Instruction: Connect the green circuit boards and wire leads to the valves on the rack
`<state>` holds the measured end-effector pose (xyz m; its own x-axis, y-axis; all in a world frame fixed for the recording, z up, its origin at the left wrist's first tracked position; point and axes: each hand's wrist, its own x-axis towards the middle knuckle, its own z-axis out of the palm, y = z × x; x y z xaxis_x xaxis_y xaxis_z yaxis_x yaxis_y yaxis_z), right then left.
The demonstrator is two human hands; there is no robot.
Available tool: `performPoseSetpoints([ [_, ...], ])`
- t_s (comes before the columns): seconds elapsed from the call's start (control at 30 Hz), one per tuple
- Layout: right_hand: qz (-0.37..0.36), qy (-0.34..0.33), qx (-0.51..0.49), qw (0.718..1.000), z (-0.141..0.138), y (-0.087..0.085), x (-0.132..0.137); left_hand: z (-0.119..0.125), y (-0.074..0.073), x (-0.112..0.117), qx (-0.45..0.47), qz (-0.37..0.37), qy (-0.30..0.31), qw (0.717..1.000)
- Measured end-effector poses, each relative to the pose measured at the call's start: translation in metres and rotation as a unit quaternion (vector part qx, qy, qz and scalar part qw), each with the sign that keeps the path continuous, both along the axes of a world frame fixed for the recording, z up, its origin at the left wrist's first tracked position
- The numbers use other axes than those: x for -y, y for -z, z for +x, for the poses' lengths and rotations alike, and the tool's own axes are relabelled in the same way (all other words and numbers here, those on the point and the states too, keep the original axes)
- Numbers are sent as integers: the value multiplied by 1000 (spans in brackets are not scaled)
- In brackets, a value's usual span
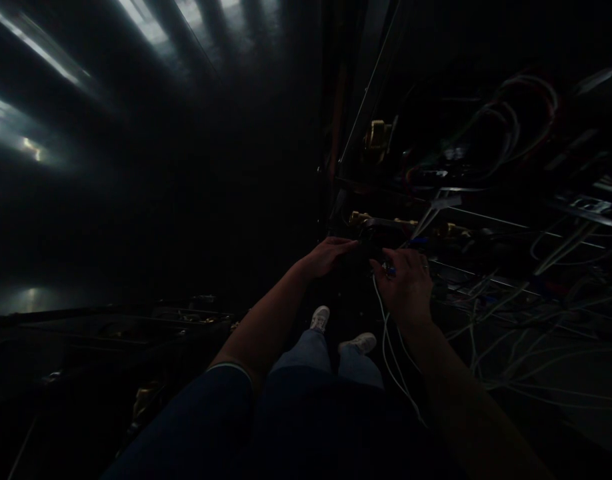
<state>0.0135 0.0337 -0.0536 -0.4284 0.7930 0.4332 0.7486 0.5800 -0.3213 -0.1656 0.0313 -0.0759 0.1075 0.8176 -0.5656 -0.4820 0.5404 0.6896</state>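
Observation:
My left hand (330,256) reaches to the edge of a dark assembly, thumb and fingers drawn together at a dark part that I cannot make out. Close by on the right, my right hand (405,279) has its fingers curled in around something small, with a bit of blue showing at the fingertips. Thin white cables (390,347) hang below this hand; whether it grips them is hidden. Just beyond both hands lie a brass fitting (359,218) and a dark bar. The picture is very dark.
A larger brass fitting (377,137) sits higher on the frame. Loops of wire (511,127) and loose white cables (516,360) spread over the right side. Another dark frame with metal parts (186,317) stands at the left. My shoes (320,318) are on the floor below.

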Motion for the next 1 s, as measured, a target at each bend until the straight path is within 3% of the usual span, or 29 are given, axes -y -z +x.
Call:
performPoseSetpoints([
  [0.23,10,1,8,1000,0,0,0,2,-6,0,23,-7,-1,1000],
  [0.77,3,5,12,1000,0,-1,1,2,-6,1,11,-13,0,1000],
  [1.0,18,-48,-52,997,12,-6,12,0,-2,2,16,-2,-7,1000],
])
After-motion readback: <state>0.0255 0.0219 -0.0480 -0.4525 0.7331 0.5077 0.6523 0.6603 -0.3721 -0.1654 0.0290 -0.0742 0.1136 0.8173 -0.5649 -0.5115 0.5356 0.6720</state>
